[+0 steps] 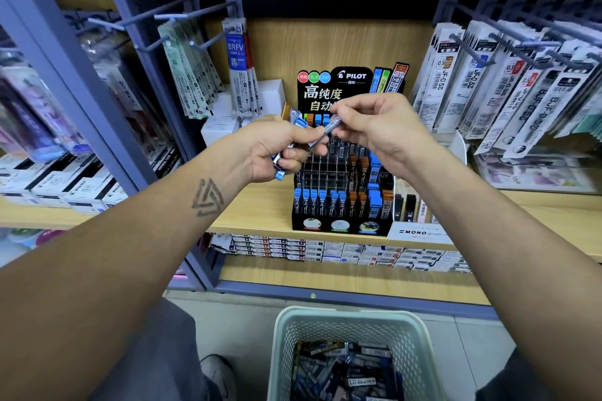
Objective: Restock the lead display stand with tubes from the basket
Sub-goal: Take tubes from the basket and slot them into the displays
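The black Pilot lead display stand (342, 205) sits on the wooden shelf, with blue- and orange-capped tubes in its front row and right side. My left hand (277, 150) grips a bunch of lead tubes (296, 119) above and left of the stand. My right hand (374, 130) pinches a single clear tube (333, 124) whose lower end lies at my left fingers. On the floor below stands the pale green basket (286, 352), holding several more tubes.
Hanging refill packs fill pegs at left (195, 75) and right (508, 88). A white Mono box (420, 231) stands right of the stand. Boxed stock (325, 251) lines the lower shelf. White boxes (228, 120) sit behind my left hand.
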Motion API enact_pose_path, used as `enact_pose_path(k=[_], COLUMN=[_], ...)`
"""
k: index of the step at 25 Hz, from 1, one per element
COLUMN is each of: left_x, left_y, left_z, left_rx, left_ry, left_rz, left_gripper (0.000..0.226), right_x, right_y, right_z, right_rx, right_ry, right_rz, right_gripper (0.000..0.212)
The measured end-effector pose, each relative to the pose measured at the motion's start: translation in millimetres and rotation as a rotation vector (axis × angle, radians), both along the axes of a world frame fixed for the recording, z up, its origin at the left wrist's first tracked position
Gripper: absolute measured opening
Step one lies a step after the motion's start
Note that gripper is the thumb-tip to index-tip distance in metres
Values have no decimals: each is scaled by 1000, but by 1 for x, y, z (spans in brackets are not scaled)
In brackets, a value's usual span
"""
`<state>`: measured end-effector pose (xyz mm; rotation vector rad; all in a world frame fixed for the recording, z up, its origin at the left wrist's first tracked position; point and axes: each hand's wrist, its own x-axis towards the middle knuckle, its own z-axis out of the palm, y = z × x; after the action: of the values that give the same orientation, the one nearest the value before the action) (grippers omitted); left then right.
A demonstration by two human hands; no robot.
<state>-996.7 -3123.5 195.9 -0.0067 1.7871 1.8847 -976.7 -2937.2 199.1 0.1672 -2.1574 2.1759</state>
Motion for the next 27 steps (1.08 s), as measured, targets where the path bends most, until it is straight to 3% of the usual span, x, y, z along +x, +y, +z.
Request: enact_pose_path(k=[2, 4, 6, 8, 12, 17, 22, 27], left_x=[-1, -6, -10, -11, -7, -6, -4, -5], left_y=[-2, -6, -14, -21, -26, -25, -21, -20], left_z=[1, 0, 0, 4, 10, 9, 10, 9], left_rx=[-50, -106, -74, 17, 120, 97, 153, 180], left_ry=[-17, -33, -82, -143, -212, -210, -227, -214], left_rz=[23, 103, 183, 202, 157, 154, 223, 214], left_gripper=[11, 17, 23, 22, 19, 18, 11, 19], right_x=[-3, -6, -8, -10, -14, -16, -19, -21], right_y=[-3, -5, -11, -17, -28, -36, -45, -47], right_z=[-1, -3, -6, -13, -22, -26, -43, -50], right_rx=[51, 263, 521, 652, 764, 943, 1021, 1082], right_ry=[35, 95, 146, 149, 149, 253, 272, 310], right_rz=[-56, -135, -166, -155, -135, -93, -20, -57], right_gripper=[14, 9, 6, 7, 14, 14, 14, 16])
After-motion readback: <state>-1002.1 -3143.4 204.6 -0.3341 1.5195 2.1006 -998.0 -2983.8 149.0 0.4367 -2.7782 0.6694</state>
